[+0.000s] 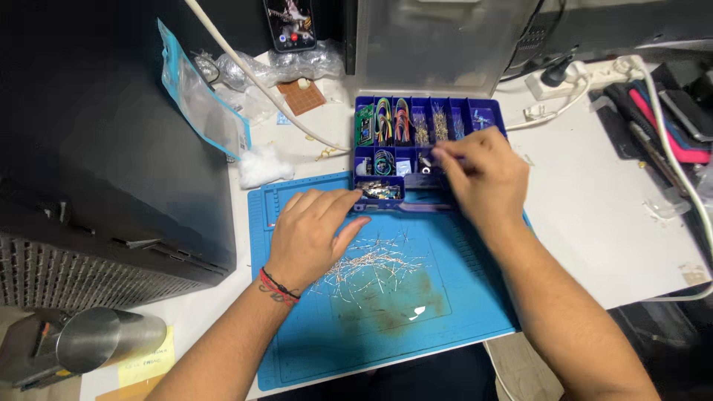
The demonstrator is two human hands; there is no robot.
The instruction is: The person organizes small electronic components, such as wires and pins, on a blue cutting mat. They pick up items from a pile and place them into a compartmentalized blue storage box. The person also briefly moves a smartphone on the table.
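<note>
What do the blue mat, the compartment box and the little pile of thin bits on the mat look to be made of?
Blue mat: probably silicone rubber, matte with moulded ridges. Compartment box: hard plastic, glossy blue walls, translucent lid. Pile of thin bits: likely metal wire leads, thin and silvery.

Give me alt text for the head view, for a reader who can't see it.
A person's right hand reaches into a blue compartment box of wires and small parts, while the left hand rests flat on a blue work mat beside a loose pile of thin wire leads. A phone and power strip lie on the white table.
</note>
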